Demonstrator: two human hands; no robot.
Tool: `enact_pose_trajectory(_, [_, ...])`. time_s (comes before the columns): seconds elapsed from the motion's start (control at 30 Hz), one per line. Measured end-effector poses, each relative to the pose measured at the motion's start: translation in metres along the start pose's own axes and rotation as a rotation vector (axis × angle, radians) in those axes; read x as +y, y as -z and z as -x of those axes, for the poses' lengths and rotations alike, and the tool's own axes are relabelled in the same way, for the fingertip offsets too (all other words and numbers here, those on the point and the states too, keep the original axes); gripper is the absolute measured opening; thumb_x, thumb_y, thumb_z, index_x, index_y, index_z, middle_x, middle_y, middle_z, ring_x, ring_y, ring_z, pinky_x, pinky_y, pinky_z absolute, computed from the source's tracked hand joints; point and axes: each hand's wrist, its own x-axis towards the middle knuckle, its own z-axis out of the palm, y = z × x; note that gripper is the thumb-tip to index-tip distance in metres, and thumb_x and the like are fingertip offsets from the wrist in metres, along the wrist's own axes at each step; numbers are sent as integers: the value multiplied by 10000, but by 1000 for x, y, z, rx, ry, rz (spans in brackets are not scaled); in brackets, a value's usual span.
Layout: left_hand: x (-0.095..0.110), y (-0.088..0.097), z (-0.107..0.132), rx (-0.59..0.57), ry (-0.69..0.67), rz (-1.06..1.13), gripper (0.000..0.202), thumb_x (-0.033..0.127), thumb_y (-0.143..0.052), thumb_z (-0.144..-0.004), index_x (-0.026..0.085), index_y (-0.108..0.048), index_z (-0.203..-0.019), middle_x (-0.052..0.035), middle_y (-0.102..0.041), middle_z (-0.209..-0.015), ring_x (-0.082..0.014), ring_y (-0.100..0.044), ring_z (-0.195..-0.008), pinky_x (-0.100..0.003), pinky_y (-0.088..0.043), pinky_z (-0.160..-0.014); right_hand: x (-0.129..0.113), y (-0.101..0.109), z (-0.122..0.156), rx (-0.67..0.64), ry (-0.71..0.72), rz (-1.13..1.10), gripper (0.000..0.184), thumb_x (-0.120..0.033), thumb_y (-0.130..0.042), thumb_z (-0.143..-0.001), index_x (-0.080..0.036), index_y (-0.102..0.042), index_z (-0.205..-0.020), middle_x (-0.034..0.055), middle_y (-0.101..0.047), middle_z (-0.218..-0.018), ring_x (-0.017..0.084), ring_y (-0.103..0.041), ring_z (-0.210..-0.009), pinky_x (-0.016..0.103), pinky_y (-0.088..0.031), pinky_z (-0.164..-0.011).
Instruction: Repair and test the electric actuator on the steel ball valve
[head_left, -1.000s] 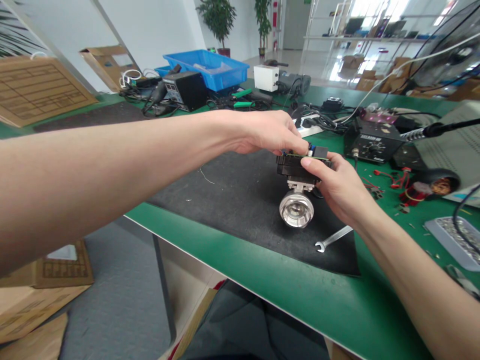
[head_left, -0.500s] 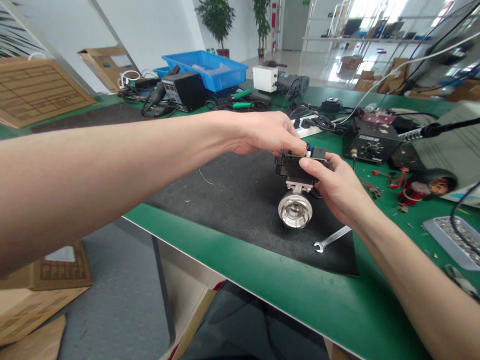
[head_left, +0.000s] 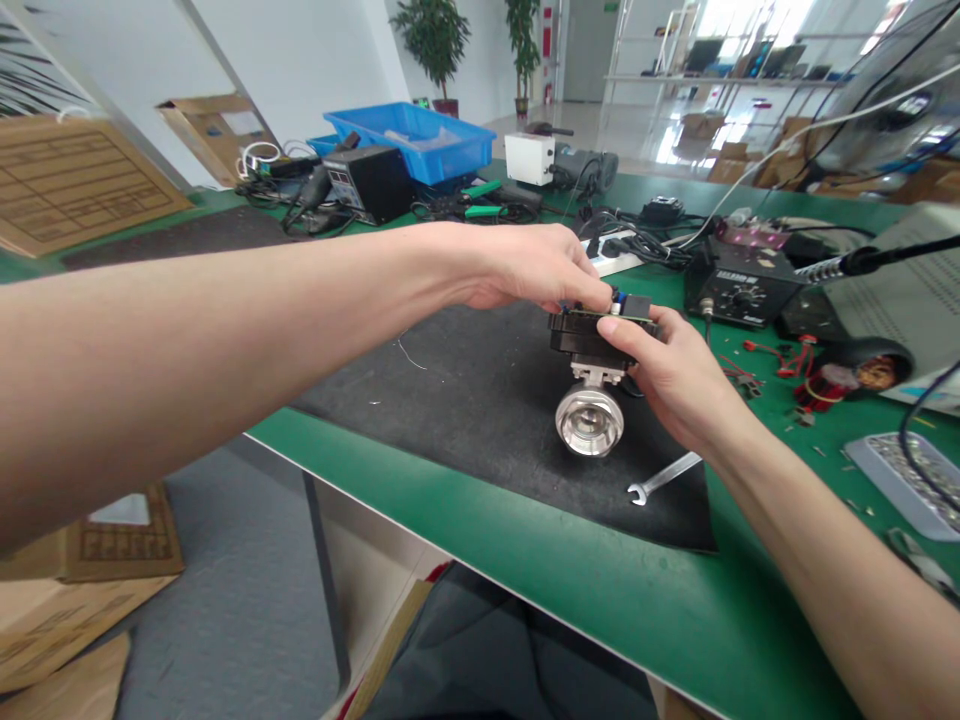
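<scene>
A motorized ball valve stands upright on the black mat (head_left: 480,400). Its round metal valve body (head_left: 589,421) faces me, below a black actuator housing (head_left: 589,335) whose top is uncovered, with electronic parts showing. My right hand (head_left: 679,375) is wrapped round the right side of the housing, thumb on its front edge. From the left, my left hand (head_left: 551,268) reaches over the top with fingers pinched together among the parts; what they grip is hidden. An open-end wrench (head_left: 664,478) lies on the mat, partly beneath my right forearm.
Behind stand a blue bin (head_left: 420,140), a black box-shaped unit (head_left: 371,182) and a white power strip (head_left: 622,255). On the right are a black control box (head_left: 742,287), a red wire coil (head_left: 825,388) and a tray of small metal parts (head_left: 911,480). The green bench edge (head_left: 450,520) runs in front.
Almost nothing differs. Both hands keep their places on the valve, which has shifted only very slightly.
</scene>
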Motion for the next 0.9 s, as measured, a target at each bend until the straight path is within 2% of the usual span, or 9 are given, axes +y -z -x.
enact_pose_trajectory(0.53, [4, -2, 2, 3, 19, 17, 160, 311, -734, -721, 181, -669, -655, -35, -675, -813, -194, -584, -851, -329, -405, -786, 3, 3, -1, 0, 13, -6, 595, -522, -883, -735, -290, -588, -1197, 40, -696, -1255, 303, -636, -1238, 516, -503, -1102])
enact_pose_trajectory(0.73, [6, -2, 2, 17, 35, -13, 160, 320, -730, -708, 185, -663, -654, -33, -675, -819, -208, -592, -898, -324, -404, -807, 3, 3, -1, -5, 17, 28, 580, -539, -868, -743, -297, -600, -1198, 42, -690, -1274, 307, -632, -1247, 520, -501, -1103])
enact_pose_trajectory(0.9, [4, -1, 2, 6, 7, 1, 151, 312, -727, -716, 182, -676, -656, -27, -650, -785, -193, -567, -833, -344, -391, -780, 4, 3, -1, -12, 31, 28, 572, -537, -860, -751, -302, -603, -1205, 43, -691, -1282, 312, -634, -1245, 528, -499, -1105])
